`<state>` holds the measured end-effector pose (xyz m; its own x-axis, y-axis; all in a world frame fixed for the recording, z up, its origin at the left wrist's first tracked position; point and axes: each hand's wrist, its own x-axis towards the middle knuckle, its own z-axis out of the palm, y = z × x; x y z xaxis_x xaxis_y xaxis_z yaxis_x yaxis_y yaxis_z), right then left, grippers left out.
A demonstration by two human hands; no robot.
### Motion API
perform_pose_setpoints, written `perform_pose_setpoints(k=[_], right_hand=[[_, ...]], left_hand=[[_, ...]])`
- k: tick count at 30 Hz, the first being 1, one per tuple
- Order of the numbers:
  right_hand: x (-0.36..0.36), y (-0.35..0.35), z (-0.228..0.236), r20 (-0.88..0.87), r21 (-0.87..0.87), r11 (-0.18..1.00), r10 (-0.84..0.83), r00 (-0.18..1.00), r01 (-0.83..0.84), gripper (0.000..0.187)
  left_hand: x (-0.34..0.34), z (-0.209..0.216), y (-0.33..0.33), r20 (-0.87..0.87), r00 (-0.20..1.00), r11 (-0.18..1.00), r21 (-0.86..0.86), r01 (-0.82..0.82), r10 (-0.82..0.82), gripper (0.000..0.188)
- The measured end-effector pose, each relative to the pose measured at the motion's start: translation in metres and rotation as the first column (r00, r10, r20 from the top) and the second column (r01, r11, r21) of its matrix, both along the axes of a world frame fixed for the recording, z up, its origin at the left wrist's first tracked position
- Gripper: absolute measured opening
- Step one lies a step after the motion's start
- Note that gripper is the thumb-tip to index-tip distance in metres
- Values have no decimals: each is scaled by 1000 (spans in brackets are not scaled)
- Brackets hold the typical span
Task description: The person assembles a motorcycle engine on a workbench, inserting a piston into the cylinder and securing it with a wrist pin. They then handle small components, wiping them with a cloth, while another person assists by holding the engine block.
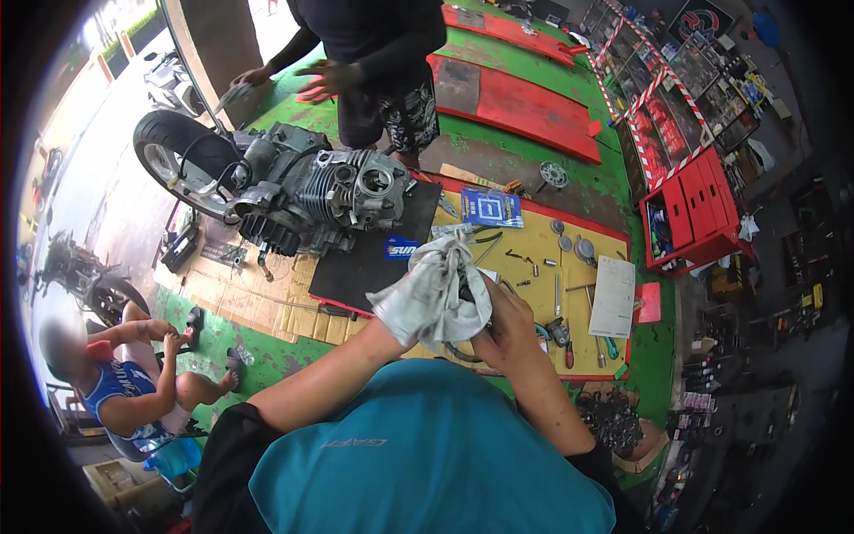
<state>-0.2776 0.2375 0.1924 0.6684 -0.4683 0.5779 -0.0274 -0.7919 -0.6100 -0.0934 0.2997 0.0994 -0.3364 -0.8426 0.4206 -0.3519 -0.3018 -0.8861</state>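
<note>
A crumpled grey-white rag (436, 285) is bunched over my left hand (390, 336) and hides its fingers. My right hand (507, 322) is closed beside the rag, its fingers curled round something dark that mostly disappears behind the cloth. Both hands are above the near edge of a red-rimmed workbench (583, 298). Left of them, a large motorcycle engine (329, 187) with a finned cylinder lies on a black mat (356, 271). To the right of my right hand are a red-handled tool (560, 334), a long metal tool (558, 294) and several small metal parts.
A blue booklet (492, 207) and a paper sheet (613, 298) lie on the bench. Across it stands a person in dark clothes (374, 44). Another person (133, 383) sits at the lower left. A motorcycle wheel (169, 160) is beyond the engine; a red tool cabinet (694, 209) stands right.
</note>
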Motion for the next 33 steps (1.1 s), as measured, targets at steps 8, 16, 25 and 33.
perform_pose_setpoints(k=[8, 16, 25, 33], right_hand=[[4, 5, 4, 0, 230, 973, -38, 999, 37, 55], [-2, 7, -7, -69, 255, 967, 11, 998, 7, 56], [13, 26, -23, 388, 765, 561, -12, 922, -315, 44], [6, 15, -21, 269, 712, 696, -143, 953, -97, 24]], left_hand=[[-29, 61, 15, -725, -677, 825, -456, 333, -127, 47], [-19, 43, 28, -905, -340, 785, -399, 473, -255, 37], [-27, 72, 8, -6, -1000, 873, -487, 14, 13, 34], [-26, 84, 8, -582, -811, 689, -566, 452, 53, 43]])
